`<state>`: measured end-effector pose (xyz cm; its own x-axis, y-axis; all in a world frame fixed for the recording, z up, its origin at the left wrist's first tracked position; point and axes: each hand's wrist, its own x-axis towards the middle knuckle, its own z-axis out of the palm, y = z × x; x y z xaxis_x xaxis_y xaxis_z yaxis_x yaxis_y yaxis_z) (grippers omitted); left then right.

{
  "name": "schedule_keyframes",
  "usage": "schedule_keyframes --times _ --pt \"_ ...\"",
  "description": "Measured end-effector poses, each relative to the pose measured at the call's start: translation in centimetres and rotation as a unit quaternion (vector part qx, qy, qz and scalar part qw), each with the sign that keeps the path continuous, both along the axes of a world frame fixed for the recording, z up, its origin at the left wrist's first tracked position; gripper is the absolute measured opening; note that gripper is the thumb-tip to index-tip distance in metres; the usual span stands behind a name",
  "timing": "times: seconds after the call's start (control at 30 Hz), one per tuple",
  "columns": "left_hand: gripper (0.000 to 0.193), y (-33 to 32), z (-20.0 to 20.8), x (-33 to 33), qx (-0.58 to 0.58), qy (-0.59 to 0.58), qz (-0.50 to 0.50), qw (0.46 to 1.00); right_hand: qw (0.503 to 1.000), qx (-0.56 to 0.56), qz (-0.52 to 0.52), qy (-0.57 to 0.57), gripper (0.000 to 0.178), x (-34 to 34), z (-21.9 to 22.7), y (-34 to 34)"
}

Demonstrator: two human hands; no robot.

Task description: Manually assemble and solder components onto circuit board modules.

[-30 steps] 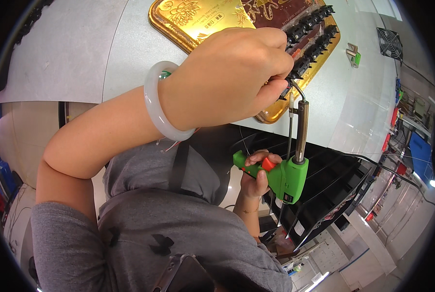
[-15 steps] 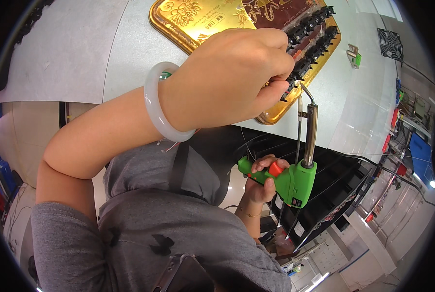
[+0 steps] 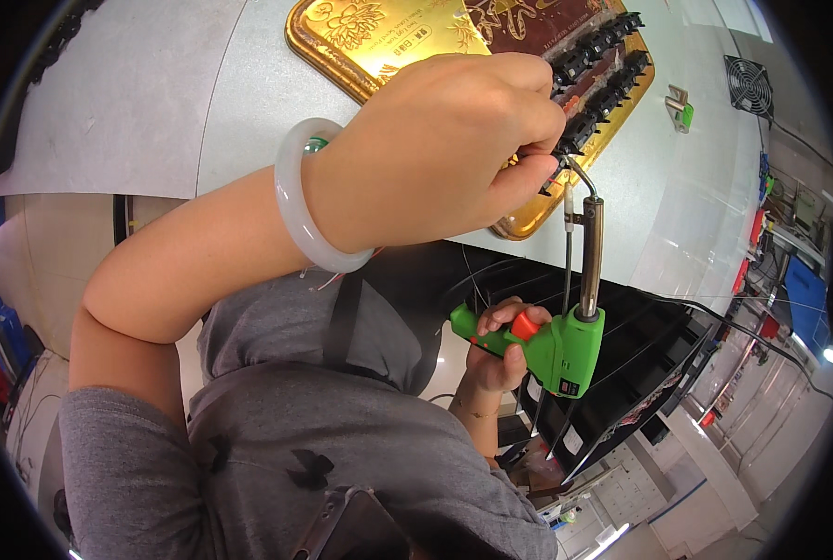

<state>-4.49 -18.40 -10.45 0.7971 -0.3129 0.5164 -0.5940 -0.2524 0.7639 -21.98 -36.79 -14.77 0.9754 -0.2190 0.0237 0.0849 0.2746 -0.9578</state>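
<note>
My right hand (image 3: 499, 362) is wrapped round the handle of a green soldering gun (image 3: 573, 355) with an orange-red trigger. Its metal barrel points up and its bent tip reaches the near end of a row of small black parts (image 3: 610, 93), close to my left fingertips. My left hand (image 3: 444, 140) is closed in a pinch over that same end; what it grips is hidden behind the fingers. A second row of black parts (image 3: 596, 45) runs alongside. Both rows lie on a gold and dark red tin tray (image 3: 388, 42).
A small metal piece with a green part (image 3: 680, 110) lies on the grey-white table (image 3: 249, 84), right of the tray. Farther right is a black fan (image 3: 748, 84). A black cable (image 3: 715, 322) runs below the table edge. A white bangle (image 3: 295, 196) circles my left wrist.
The soldering gun has shifted slightly left and up, bringing its tip against the black part by my left fingers. My left hand has barely moved.
</note>
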Motion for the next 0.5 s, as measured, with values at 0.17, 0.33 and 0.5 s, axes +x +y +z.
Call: schedule_keyframes --times 0.17,0.33,0.5 --pt "0.012 0.03 -0.03 -0.03 -0.003 -0.004 0.002 1.0 1.0 0.003 0.003 0.0 0.042 0.06 -0.04 -0.01" --pt "0.012 0.01 -0.06 -0.04 0.002 0.001 -0.001 1.0 1.0 0.014 0.006 0.001 0.042 0.09 -0.06 0.07" --pt "0.012 0.05 -0.01 -0.04 0.002 -0.002 -0.002 1.0 1.0 0.016 0.008 0.0 0.042 0.07 0.0 0.17"
